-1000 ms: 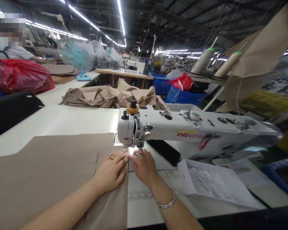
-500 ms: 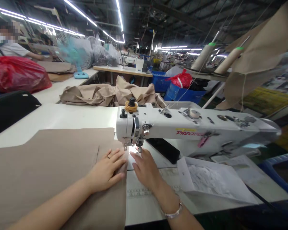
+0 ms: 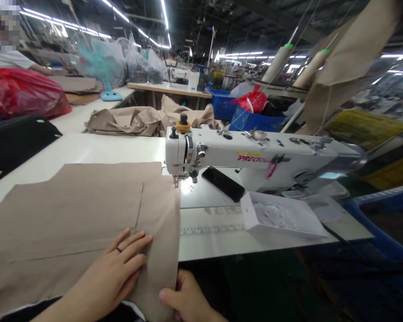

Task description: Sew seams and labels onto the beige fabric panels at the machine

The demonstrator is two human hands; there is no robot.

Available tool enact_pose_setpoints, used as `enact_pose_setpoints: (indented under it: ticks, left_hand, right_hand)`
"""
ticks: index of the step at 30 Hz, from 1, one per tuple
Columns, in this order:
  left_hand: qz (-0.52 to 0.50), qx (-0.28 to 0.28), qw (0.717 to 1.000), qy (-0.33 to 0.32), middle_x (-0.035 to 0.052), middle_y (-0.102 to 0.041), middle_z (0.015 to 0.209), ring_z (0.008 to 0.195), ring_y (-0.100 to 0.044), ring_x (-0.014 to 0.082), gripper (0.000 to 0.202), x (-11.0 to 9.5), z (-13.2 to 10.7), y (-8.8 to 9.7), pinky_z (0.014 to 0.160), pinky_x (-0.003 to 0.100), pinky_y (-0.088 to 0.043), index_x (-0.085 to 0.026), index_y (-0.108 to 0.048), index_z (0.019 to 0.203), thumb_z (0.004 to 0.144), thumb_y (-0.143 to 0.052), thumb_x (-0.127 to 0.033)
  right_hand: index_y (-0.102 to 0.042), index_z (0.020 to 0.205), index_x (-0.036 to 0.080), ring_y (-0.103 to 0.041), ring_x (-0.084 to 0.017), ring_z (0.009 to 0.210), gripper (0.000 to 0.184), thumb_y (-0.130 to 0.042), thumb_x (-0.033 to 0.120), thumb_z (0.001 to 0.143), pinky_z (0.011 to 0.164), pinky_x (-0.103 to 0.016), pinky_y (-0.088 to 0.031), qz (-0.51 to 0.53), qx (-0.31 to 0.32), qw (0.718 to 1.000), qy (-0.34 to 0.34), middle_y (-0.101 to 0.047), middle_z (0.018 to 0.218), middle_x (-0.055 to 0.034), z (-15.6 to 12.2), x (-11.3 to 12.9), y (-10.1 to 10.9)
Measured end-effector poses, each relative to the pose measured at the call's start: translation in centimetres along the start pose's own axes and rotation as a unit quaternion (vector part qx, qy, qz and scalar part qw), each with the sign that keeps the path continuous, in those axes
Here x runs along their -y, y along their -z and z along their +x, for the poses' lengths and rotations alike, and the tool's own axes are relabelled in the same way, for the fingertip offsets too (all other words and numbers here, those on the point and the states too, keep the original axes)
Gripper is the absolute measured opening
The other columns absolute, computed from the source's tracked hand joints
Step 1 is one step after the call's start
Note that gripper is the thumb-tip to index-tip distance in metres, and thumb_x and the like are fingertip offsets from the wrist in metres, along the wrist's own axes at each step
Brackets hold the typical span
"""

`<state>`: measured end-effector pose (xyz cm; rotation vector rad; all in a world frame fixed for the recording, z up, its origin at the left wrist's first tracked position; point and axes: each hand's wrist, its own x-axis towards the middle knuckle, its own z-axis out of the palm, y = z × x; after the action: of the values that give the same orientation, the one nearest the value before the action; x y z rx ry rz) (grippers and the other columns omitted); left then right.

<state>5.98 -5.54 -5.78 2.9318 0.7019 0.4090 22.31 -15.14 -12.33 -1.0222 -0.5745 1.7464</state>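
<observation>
Okay, L hand [image 3: 114, 268] flat on tan fabric [image 3: 80, 201], R hand [image 3: 184, 297] thumb on edge, hands apart.

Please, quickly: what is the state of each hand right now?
Left hand: open, lying flat on the tan fabric.
Right hand: closed, seems to hold the tan fabric's edge.

Past the right hand [image 3: 184, 297], a strip of white sewing table [image 3: 211, 232] is leaving a passage at one o'clock. Farther on, a black phone [image 3: 223, 184] is blocking that path, a white cardboard box [image 3: 275, 214] is obstructing two o'clock, and the sewing machine head [image 3: 183, 152] is standing at twelve.
</observation>
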Motion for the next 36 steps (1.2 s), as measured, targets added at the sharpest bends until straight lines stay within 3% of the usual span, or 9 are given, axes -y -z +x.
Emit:
enact_pose_setpoints:
  ticks: [3, 5, 8, 14, 18, 24, 31, 36]
  left_hand:
    - [0.022, -0.022, 0.998, -0.06, 0.0011, -0.056, 0.124, 0.121, -0.042, 0.0179, 0.026, -3.2, -1.6, -0.2, 0.113, 0.036, -0.004, -0.024, -0.06, 0.098, 0.079, -0.05, -0.038]
    - [0.041, -0.078, 0.992, -0.087, 0.0006, -0.063, 0.113, 0.112, -0.048, 0.0174, 0.029, -5.1, -2.5, -0.8, 0.113, 0.037, -0.007, -0.022, -0.058, 0.108, 0.083, -0.047, -0.032]
    - [0.022, -0.165, 0.981, -0.103, -0.002, -0.067, 0.083, 0.087, -0.055, 0.0133, 0.027, -6.6, -3.1, -1.7, 0.108, 0.031, -0.022, -0.02, -0.062, 0.095, 0.089, -0.037, -0.016]
    - [-0.038, -0.176, 0.976, -0.125, -0.0022, -0.064, 0.075, 0.08, -0.054, 0.0111, 0.037, -6.9, -2.7, -0.8, 0.099, 0.023, -0.03, -0.016, -0.063, 0.091, 0.094, -0.026, -0.015]
    - [-0.038, -0.188, 0.974, -0.118, -0.0017, -0.062, 0.072, 0.077, -0.054, 0.0105, 0.035, -6.9, -2.6, -0.1, 0.098, 0.023, -0.033, -0.016, -0.062, 0.088, 0.093, -0.027, -0.012]
    - [-0.014, -0.137, 0.981, -0.136, -0.0015, -0.065, 0.08, 0.085, -0.055, 0.0117, 0.038, -6.7, -3.0, -0.1, 0.099, 0.024, -0.033, -0.017, -0.062, 0.096, 0.094, -0.024, -0.014]
    - [-0.03, -0.173, 0.978, -0.109, -0.0035, -0.065, 0.076, 0.081, -0.055, 0.0089, 0.038, -7.3, -2.6, -0.6, 0.103, 0.02, -0.027, -0.017, -0.062, 0.091, 0.095, -0.025, -0.018]
    - [-0.004, -0.195, 0.975, -0.108, -0.0022, -0.066, 0.081, 0.089, -0.055, 0.0095, 0.034, -7.0, -3.3, -2.3, 0.11, 0.028, -0.019, -0.02, -0.062, 0.092, 0.093, -0.029, -0.013]
  right_hand:
    - [-0.067, 0.083, 0.012, -0.058, -0.017, 0.06, 0.04, -0.075, 0.036, 0.051, 0.065, -0.033, -0.046, 0.084, -0.001, 0.996, -0.022, -0.065, 0.067, -0.0035, -1.0, 0.5, -1.8]
    - [-0.066, 0.083, 0.013, -0.058, -0.016, 0.061, 0.042, -0.078, 0.033, 0.048, 0.063, -0.03, -0.045, 0.117, -0.02, 0.992, -0.036, -0.065, 0.07, -0.0034, -1.7, 1.0, -2.6]
    - [-0.063, 0.083, 0.015, -0.058, -0.014, 0.063, 0.046, -0.08, 0.033, 0.044, 0.059, -0.024, -0.043, 0.131, -0.041, 0.99, -0.038, -0.065, 0.072, -0.0023, -2.2, 1.3, -2.9]
    - [-0.056, 0.065, 0.013, -0.042, -0.007, 0.035, 0.054, -0.073, 0.061, 0.048, 0.036, -0.018, -0.029, -0.042, -0.055, 0.995, -0.073, -0.048, 0.041, 0.0046, -2.8, 0.4, -1.2]
    - [-0.05, 0.059, 0.015, -0.037, -0.005, 0.025, 0.064, -0.058, 0.078, 0.048, 0.026, -0.016, -0.015, -0.093, -0.03, 0.988, -0.119, -0.048, 0.037, 0.0035, -3.4, 0.8, -0.6]
    - [-0.043, 0.052, 0.017, -0.038, -0.004, 0.025, 0.06, -0.056, 0.076, 0.05, 0.025, -0.016, -0.013, -0.14, -0.005, 0.983, -0.123, -0.051, 0.039, 0.0022, -4.0, 2.1, -0.7]
    - [-0.042, 0.051, 0.017, -0.041, -0.004, 0.027, 0.049, -0.057, 0.064, 0.057, 0.025, -0.015, -0.016, -0.164, 0.027, 0.975, -0.146, -0.053, 0.043, 0.0014, -4.1, 2.3, -0.4]
    - [-0.046, 0.054, 0.016, -0.04, -0.004, 0.028, 0.053, -0.055, 0.068, 0.057, 0.026, -0.016, -0.018, -0.128, 0.064, 0.98, -0.138, -0.053, 0.045, -0.0002, -4.1, 2.1, -0.2]
